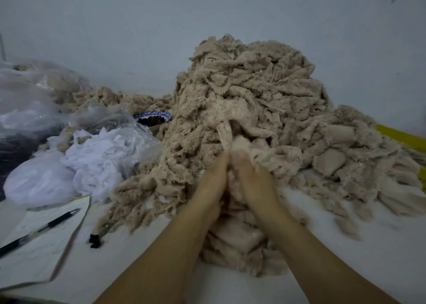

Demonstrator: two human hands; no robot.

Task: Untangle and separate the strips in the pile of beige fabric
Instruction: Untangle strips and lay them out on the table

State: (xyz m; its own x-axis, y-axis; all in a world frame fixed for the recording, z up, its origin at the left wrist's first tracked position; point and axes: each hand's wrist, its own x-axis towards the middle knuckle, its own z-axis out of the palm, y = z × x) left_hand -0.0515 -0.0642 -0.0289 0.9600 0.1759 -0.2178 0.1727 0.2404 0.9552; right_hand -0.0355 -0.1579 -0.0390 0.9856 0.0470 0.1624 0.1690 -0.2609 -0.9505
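Far left, pen (41,228) lies on a sheet of paper (46,253) at the table (345,246) edge. Behind it are clear plastic bags (30,96) and a heap of white fabric (101,151). A small black scrap (94,240) sits just right of the paper. A blue-rimmed bowl (153,119) of dark bits is tucked against the pile of beige fabric (265,84), which fills the centre against the wall and spreads to the right. Your left hand (212,183) is at the pile's near side, fingers bunched and pinching a strip (224,130) that runs up into the heap. Your right hand (251,181) is touching the left, fingers blurred but curled into a tuft of the pile. A yellow object (401,137) shows at the far right.
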